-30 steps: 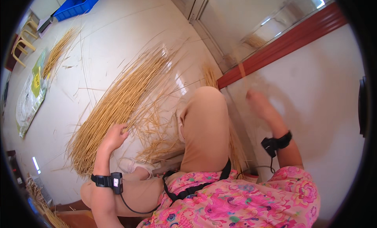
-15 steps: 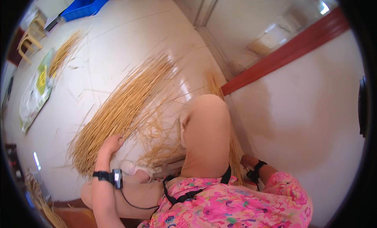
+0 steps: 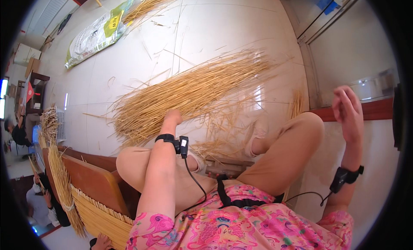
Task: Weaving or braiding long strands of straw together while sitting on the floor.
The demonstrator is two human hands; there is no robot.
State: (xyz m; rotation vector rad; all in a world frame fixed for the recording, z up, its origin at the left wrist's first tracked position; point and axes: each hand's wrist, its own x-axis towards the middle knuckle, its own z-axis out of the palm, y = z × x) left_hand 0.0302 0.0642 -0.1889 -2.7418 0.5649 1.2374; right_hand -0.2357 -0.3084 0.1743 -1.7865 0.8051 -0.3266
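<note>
A broad pile of straw stalks (image 3: 189, 93) lies across the tiled floor in front of my knees. My left hand (image 3: 173, 118) is down at its near edge, fingers curled in against the stalks and partly hidden. Off to the right, my right hand (image 3: 346, 105) is raised beside the wall, away from the pile. Its fingers are loosely bent and apart, and nothing shows in them. Short broken straw bits (image 3: 219, 133) are scattered between the pile and my feet.
A white and green sack (image 3: 97, 37) lies at the far left beside more straw (image 3: 148, 6). At the left stand a wooden board (image 3: 90, 177), an upright straw bundle (image 3: 62, 181) and a bound straw panel (image 3: 103, 217). Another person's hand (image 3: 102, 242) touches that panel. A red-edged wall (image 3: 370, 114) stands right.
My right hand has risen from low beside my leg to above my right knee. My left hand stays at the pile's near edge. The view has turned left.
</note>
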